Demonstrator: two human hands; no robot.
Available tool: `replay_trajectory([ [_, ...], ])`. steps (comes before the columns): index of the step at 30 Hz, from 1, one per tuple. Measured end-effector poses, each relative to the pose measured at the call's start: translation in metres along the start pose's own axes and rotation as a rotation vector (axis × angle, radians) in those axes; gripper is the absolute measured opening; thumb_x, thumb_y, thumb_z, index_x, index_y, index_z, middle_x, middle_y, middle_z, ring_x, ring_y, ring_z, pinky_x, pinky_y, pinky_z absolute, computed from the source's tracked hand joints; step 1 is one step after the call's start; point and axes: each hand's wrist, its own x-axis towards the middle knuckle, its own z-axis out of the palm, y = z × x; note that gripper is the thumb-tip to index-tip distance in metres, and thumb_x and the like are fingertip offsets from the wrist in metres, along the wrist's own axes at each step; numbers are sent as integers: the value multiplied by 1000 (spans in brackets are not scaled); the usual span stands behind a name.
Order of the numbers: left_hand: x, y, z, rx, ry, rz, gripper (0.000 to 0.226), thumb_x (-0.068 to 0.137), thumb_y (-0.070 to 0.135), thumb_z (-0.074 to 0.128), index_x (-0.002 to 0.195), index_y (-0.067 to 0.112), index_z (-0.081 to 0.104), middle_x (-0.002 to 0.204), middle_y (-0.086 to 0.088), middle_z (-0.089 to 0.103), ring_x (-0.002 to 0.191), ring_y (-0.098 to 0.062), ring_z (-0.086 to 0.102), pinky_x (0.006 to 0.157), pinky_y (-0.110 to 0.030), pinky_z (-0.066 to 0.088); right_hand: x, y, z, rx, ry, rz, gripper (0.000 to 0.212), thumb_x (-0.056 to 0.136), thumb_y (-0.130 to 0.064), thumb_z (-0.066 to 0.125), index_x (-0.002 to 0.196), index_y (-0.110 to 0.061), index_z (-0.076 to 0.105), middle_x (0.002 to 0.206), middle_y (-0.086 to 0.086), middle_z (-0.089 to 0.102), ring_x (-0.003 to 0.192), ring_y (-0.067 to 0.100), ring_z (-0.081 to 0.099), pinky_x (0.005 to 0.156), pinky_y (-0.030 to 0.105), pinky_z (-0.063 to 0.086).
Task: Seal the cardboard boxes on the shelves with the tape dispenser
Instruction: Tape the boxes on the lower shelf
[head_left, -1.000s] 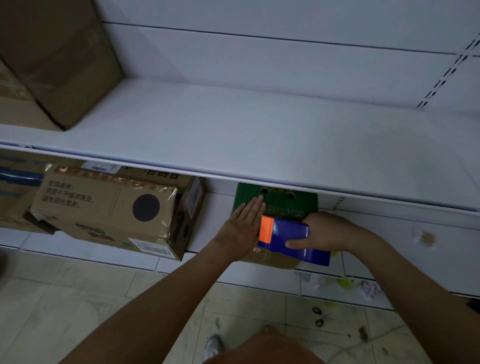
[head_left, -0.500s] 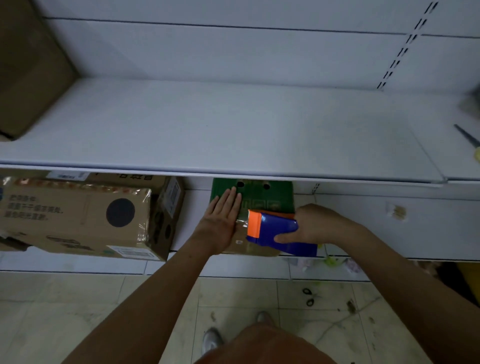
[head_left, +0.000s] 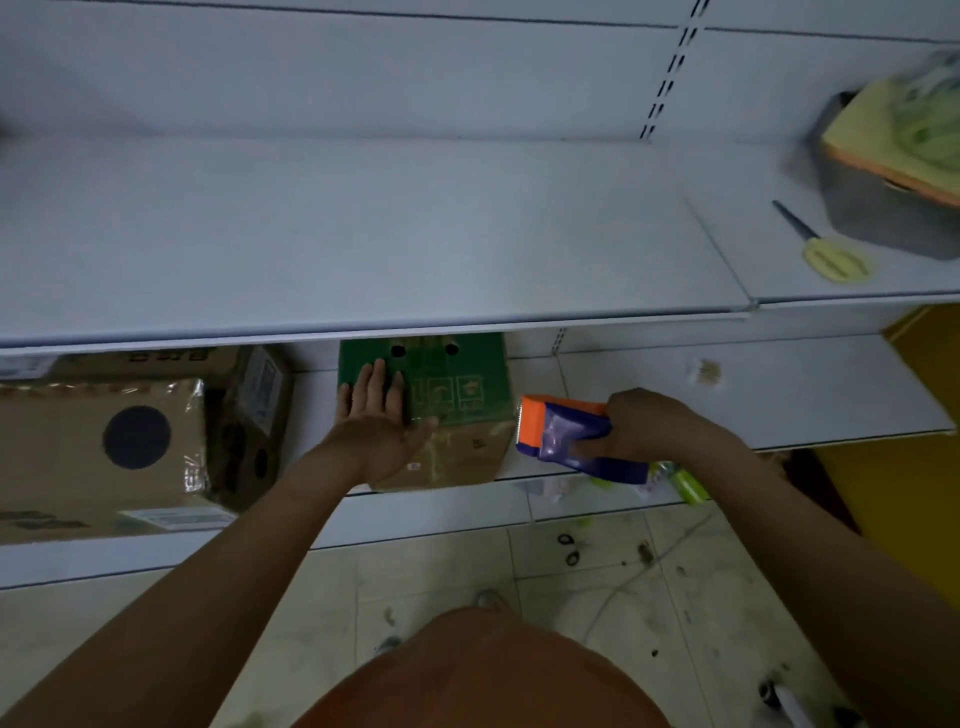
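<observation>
A small green and brown cardboard box (head_left: 457, 410) stands on the lower shelf (head_left: 779, 410), partly under the upper shelf's edge. My left hand (head_left: 376, 421) lies flat on its left front, fingers straight and pointing up. My right hand (head_left: 641, 426) grips the blue tape dispenser (head_left: 563, 434) with the orange head, held just right of the box and apart from it. A larger brown box (head_left: 109, 452) with a black circle and clear tape sits to the left on the same shelf.
The wide white upper shelf (head_left: 363, 234) juts out above the boxes. On its right section lie yellow-handled scissors (head_left: 826, 249) and a grey bin (head_left: 883, 197) with yellow and green contents. Litter lies on the tiled floor (head_left: 597, 571) below.
My right hand has drawn the tape dispenser off the box's front and out to the right. My left hand stays pressed flat on the box. The view has swung right.
</observation>
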Motion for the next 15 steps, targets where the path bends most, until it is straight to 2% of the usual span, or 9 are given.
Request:
replay_trajectory([
  [2,4,23,-7,-78,-4,-90,83,101,64,21,159,10,-3,165,-16,-18,152,-31,-19,122,-53,-7,0,-2,-2,-1,9,21,50,81,-67,62,71,-22,42,71,-3,50,61,8,49,59,26,41],
  [4,9,44,-7,-81,17,-173,85,101,64,23,158,9,-7,164,-19,-17,152,-35,-18,121,-57,-7,1,-3,-4,6,22,40,50,82,-67,61,76,-20,45,72,-3,50,64,10,51,60,26,42],
  [7,15,68,4,-23,99,-230,88,101,58,25,156,0,-12,162,-26,-19,150,-41,-17,122,-56,-4,4,-4,-8,-7,55,48,52,81,-69,60,88,-18,50,73,-3,52,74,15,57,65,27,47],
  [9,17,76,12,9,178,-106,80,104,49,21,156,0,-14,161,-24,-23,150,-40,-20,122,-56,-5,6,-3,-9,-9,60,45,53,80,-70,60,92,-19,53,75,-4,54,76,15,60,67,27,49],
  [12,23,77,22,191,266,220,71,103,51,12,156,17,-21,162,-13,-28,150,-34,-22,120,-62,-7,9,-2,-8,-5,53,48,54,80,-71,59,93,-19,54,73,-4,53,72,14,58,64,26,48],
  [15,35,74,22,318,294,298,66,106,49,12,154,22,-26,163,-7,-27,151,-30,-23,121,-59,-8,12,0,-6,-5,47,54,54,81,-71,58,90,-18,51,72,-4,51,72,14,56,58,25,42],
])
